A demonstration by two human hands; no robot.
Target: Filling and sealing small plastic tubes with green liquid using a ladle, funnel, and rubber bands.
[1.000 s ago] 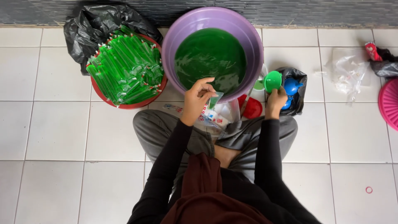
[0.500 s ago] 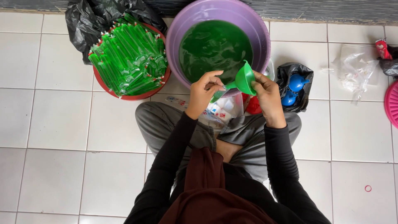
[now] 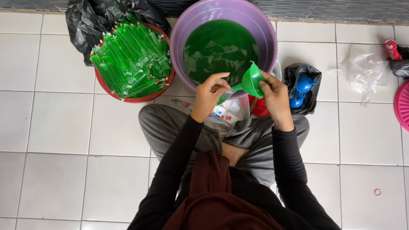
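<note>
I sit cross-legged on a white tiled floor. My right hand (image 3: 272, 91) grips a green funnel (image 3: 251, 80) by its cone, tilted to the left. My left hand (image 3: 211, 91) pinches the top of a thin clear plastic bag (image 3: 222, 99) at the funnel's spout. Both hands hover at the near rim of a purple basin (image 3: 266, 38) filled with green liquid (image 3: 219, 51). A packet of clear bags (image 3: 228, 114) lies on my lap under the hands.
A red bowl (image 3: 140, 98) heaped with several sealed green tubes (image 3: 132, 59) stands at the left on a black bag (image 3: 83, 21). Right of me are a black bag with blue objects (image 3: 303, 87), loose clear plastic (image 3: 362, 70), a pink rim (image 3: 401, 106) and a rubber band (image 3: 377, 192).
My right hand lifted the green funnel from beside the basin and brought it left to my left hand, where the spout now meets the bag.
</note>
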